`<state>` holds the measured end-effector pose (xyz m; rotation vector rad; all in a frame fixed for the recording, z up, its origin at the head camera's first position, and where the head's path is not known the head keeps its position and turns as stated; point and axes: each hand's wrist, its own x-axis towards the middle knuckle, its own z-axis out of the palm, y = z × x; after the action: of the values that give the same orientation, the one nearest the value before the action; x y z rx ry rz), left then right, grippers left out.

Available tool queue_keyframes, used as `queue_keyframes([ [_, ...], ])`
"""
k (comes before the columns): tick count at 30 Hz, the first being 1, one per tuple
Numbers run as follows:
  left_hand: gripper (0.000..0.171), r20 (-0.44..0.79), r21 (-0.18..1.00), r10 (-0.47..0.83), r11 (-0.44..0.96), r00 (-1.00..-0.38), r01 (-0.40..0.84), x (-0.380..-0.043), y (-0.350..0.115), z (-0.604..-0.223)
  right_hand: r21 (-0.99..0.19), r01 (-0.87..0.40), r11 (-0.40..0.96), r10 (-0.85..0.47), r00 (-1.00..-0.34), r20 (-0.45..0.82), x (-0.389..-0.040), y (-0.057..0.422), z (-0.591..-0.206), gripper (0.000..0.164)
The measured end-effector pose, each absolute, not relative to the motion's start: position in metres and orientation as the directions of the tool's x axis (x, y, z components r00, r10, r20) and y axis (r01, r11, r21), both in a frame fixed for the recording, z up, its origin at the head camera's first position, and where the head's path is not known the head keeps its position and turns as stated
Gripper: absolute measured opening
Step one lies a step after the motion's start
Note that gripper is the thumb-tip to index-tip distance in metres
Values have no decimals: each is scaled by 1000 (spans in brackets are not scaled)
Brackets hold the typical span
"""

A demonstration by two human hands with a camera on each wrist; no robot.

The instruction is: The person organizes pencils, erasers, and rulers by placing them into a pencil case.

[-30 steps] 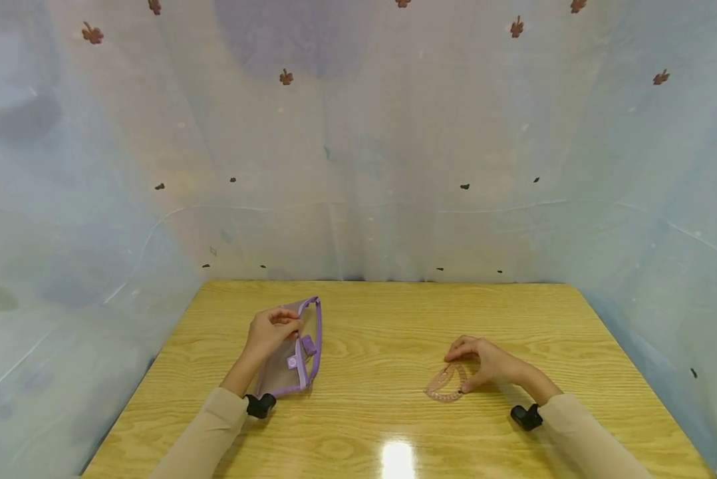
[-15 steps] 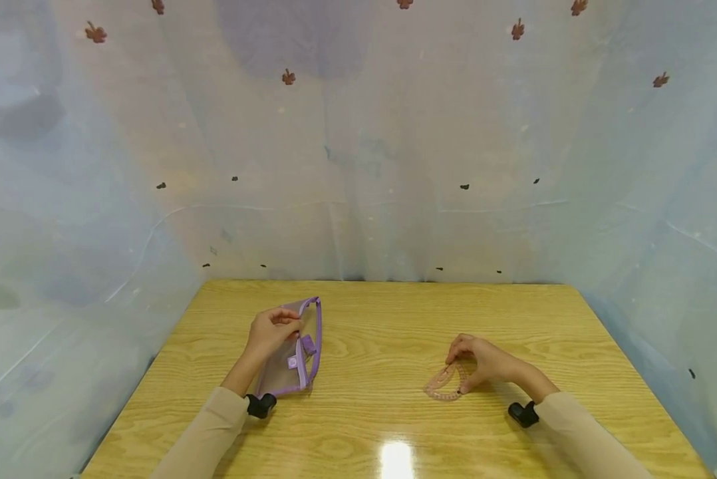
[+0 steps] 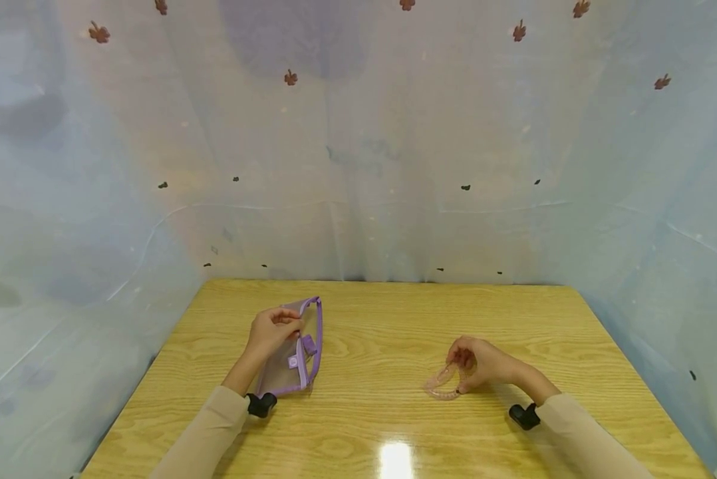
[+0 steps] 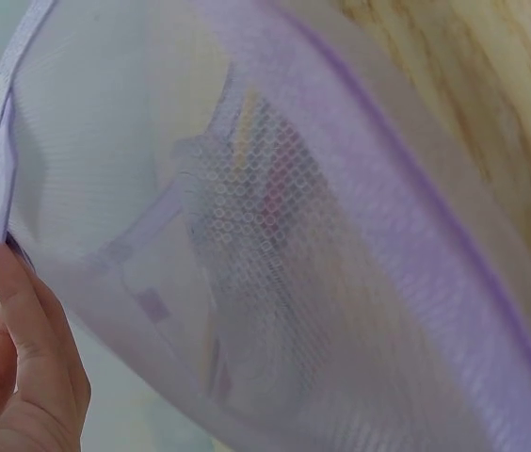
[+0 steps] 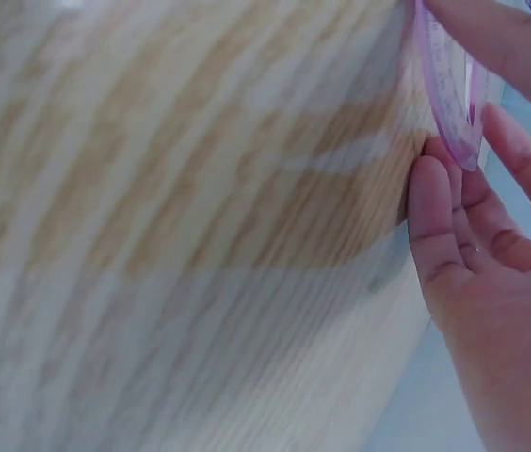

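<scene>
On the left of the table, a purple-trimmed mesh zip pouch (image 3: 279, 372) stands with its mouth gaping toward the right. My left hand (image 3: 273, 330) pinches the pouch's upper rim between thumb and fingers. In the left wrist view, the mesh pouch (image 4: 416, 245) fills most of the frame, and some blurred things show through it. Right of centre, my right hand (image 3: 484, 362) pinches a clear pink protractor (image 3: 441, 386) by its edge, low over the table. The right wrist view shows the protractor (image 5: 449, 99) between thumb and fingers, cut off by the frame's top.
The light wooden table (image 3: 370, 352) spans both hands. A pale patterned curtain (image 3: 358, 166) hangs behind it and along both sides. Black wrist cameras sit at both sleeves. A bright reflection lies near the table's front middle.
The protractor has tilted slightly in my right hand, and its fingers have curled in a little more. My left hand and the pouch stay in place.
</scene>
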<state>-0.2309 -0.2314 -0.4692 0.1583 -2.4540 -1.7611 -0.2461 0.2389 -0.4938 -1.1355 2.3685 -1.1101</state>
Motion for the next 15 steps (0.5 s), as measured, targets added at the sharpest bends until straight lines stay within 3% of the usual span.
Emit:
queue_keyframes([
  [15,21,27,948,-164,317,-986,-27,-230,-232,-468,-829,-470,303,-777,-625,70,-247,241,-497,46],
])
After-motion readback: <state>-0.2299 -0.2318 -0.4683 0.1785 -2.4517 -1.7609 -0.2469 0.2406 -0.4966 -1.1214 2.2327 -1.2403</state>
